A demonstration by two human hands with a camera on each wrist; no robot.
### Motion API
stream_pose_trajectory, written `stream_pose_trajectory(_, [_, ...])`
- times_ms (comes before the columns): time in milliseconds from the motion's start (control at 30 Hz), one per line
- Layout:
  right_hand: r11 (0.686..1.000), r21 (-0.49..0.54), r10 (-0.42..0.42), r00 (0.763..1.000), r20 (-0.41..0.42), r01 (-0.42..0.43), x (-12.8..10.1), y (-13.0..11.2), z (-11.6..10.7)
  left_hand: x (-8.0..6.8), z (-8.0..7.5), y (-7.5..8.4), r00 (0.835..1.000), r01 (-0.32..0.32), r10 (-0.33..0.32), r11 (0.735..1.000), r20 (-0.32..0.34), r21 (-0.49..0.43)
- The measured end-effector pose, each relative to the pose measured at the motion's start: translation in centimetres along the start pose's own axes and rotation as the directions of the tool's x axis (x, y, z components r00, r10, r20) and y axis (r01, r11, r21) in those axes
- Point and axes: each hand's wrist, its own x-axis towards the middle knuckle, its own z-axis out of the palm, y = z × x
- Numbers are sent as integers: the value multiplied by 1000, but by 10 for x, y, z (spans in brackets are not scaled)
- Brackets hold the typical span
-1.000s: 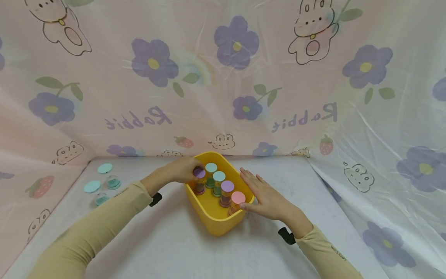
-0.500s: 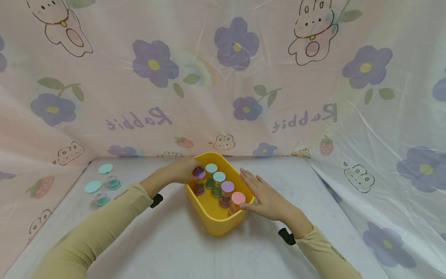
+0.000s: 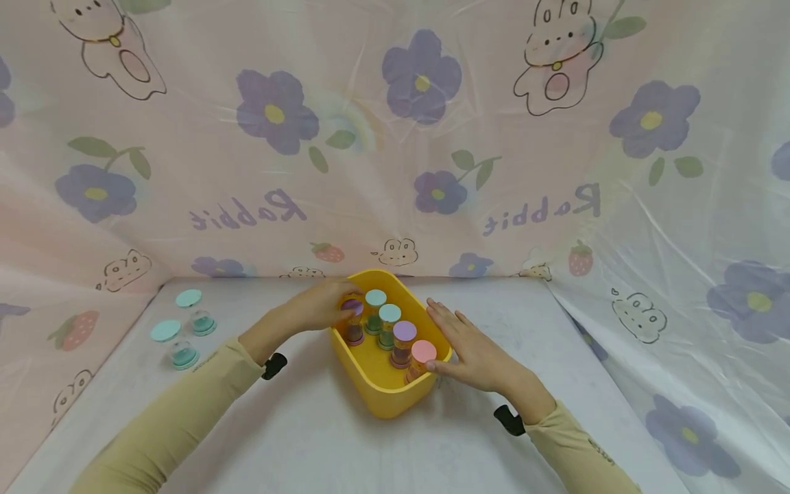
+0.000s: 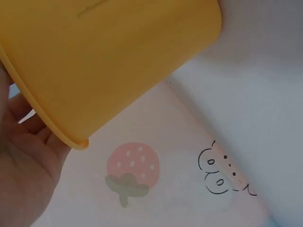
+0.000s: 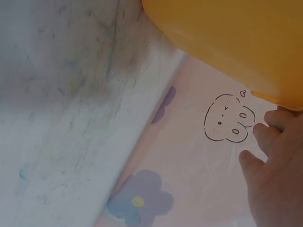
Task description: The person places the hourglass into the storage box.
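white table, left grip at purple-topped timer in yellow bin

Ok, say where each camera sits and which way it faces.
Head: on the head, facing forward and down at the yellow bin of sand timers; beige sleeves, left hand and right hand show.
Left wrist: on that wrist, facing the yellow bin's outer wall and printed backdrop; part of the left hand shows, left edge.
Right wrist: on that wrist, facing the yellow bin, white tabletop and printed backdrop; part of the right hand shows, right edge.
Both wrist views share the yellow bin.
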Motion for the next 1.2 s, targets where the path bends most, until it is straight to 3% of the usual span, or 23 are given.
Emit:
stream_pose_trajectory(167, [1000, 1, -17, 1000, -11, 17, 1, -1, 0, -13, 2, -4, 993, 44, -51, 997, -110, -68])
stream_pose_trajectory(300, [1000, 7, -17, 1000, -20, 17, 0, -1, 1, -25, 3, -7, 970, 26, -57, 991, -237, -134])
stream_pose_trajectory(467, [1000, 5, -10, 1000, -24, 10, 1, 0, 2, -40, 2, -14, 910, -49, -17, 988, -415, -147])
stream_pose_trajectory(633, [1000, 15, 9, 1000, -12, -9, 1, 0, 3, -57, 1, -23, 847, -40, -49, 987, -529, -155])
stream_pose_trajectory(800, [1000, 8, -10, 1000, -29, 10, 1, -1, 2, -76, -1, -32, 788, -20, -77, 989, -610, -150])
stream_pose_trajectory(933, [1000, 7, -1, 1000, -20, 1, 2, 0, 2, -91, -2, -41, 751, 10, -110, 988, -652, -155])
stream_pose_trajectory(1067, [1000, 16, 9, 1000, -9, -9, 2, 0, 2, -108, -3, -49, 719, 51, -165, 981, -675, -186])
stream_pose_trajectory(1200, [1000, 22, 11, 1000, -13, -11, 1, -1, 2, -125, -6, -54, 672, 106, -227, 971, -705, -213])
